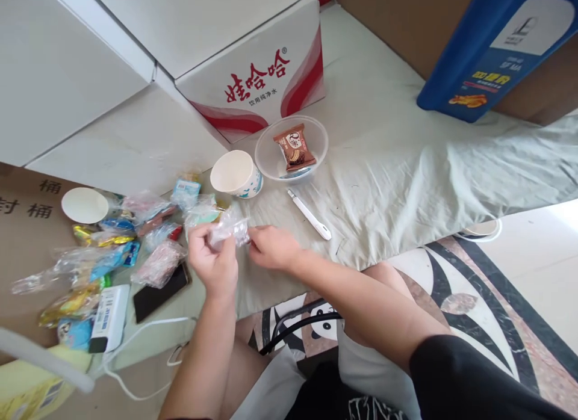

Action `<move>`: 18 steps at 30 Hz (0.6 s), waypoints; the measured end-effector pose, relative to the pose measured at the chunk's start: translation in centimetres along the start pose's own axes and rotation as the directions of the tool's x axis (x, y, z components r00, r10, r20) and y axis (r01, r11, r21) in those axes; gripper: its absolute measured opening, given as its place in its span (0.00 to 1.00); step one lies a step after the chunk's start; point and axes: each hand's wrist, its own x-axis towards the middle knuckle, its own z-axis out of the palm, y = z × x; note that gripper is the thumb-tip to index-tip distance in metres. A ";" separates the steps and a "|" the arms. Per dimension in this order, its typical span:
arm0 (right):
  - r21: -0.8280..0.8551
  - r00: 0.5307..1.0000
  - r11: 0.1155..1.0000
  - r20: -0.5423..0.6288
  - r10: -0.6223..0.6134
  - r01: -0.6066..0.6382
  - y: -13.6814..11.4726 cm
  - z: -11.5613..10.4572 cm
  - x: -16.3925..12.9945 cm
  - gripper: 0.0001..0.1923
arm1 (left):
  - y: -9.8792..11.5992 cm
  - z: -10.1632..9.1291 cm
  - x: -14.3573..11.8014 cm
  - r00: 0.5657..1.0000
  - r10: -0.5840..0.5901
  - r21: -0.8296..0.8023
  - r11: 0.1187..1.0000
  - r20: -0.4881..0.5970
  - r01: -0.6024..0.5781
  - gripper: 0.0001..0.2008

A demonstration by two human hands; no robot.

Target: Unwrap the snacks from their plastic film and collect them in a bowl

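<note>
Between my hands is a small clear plastic packet [229, 227] with something pale pinkish inside; its exact kind is hard to make out. My left hand [213, 257] is closed around its left side, thumb on the front. My right hand [273, 247] pinches the packet's right end. Just beyond stands a paper cup [237, 174] with a blue pattern. Behind it a clear plastic bowl [320, 143] holds a brown snack packet [295, 148] and a blue-edged item. A white utility knife [309, 215] lies on the cloth to the right.
Several wrapped snacks [160, 262] are heaped on the left, around a second paper cup [85, 205]. A dark phone [161, 292], a white device [109, 318] and a white cable [115, 378] lie nearer. Cartons [253, 77] line the back; a blue jug [478, 65] stands right.
</note>
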 end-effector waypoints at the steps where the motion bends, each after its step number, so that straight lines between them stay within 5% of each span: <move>1: -0.038 1.000 0.999 0.015 -0.018 0.019 0.0 0.0 0.0 0.13 | 1.3 1.4 1.0 0.996 0.088 0.030 0.996 -0.024 -0.087 0.11; 4: -0.087 0.999 0.996 0.045 -0.030 0.033 -0.2 -0.2 -0.1 0.14 | 4.7 6.4 5.1 0.974 0.221 0.159 0.961 0.042 -0.225 0.11; 7: -0.080 0.999 0.997 0.051 -0.017 0.021 -0.2 -0.3 -0.1 0.15 | 6.7 11.2 9.2 0.917 0.201 0.413 0.845 0.344 -0.340 0.10; 12: -0.092 0.996 0.995 0.083 -0.027 0.035 -0.1 -0.7 -0.2 0.15 | 5.1 17.2 12.7 0.743 -0.159 0.648 0.628 0.650 -0.432 0.07; 16: -0.092 0.993 0.995 0.116 -0.032 0.042 -0.2 -1.1 -0.3 0.15 | 2.1 20.2 13.9 0.590 -0.264 0.585 0.671 0.763 -0.456 0.09; 18: -0.092 0.992 0.995 0.119 -0.039 0.050 -0.2 -1.3 -0.3 0.15 | 1.8 20.6 14.4 0.611 -0.113 0.449 0.783 0.783 -0.431 0.09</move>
